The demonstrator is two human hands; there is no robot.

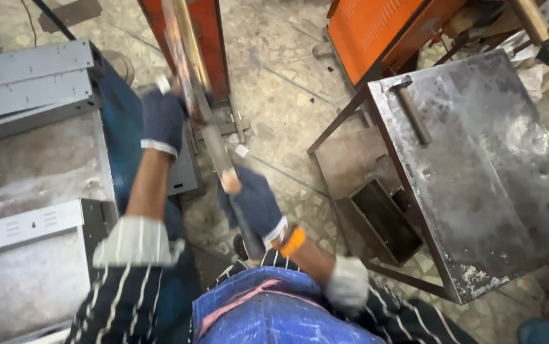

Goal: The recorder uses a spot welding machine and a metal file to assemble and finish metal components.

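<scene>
A long rusty metal bar (pixel 193 76) runs from the top of the view down toward my body. My left hand (pixel 163 118), in a dark blue glove, grips it higher up. My right hand (pixel 255 207), also in a dark blue glove with an orange cuff at the wrist, grips its lower end close to my waist. Both forearms are bare below rolled striped sleeves. The frame is motion-blurred.
A scuffed steel work table (pixel 497 172) stands to the right with a hammer (pixel 410 108) lying on it and a metal box (pixel 382 220) on its lower shelf. Grey sheet-metal panels (pixel 29 79) lie at left. Orange machines (pixel 376 28) stand behind on the stone floor.
</scene>
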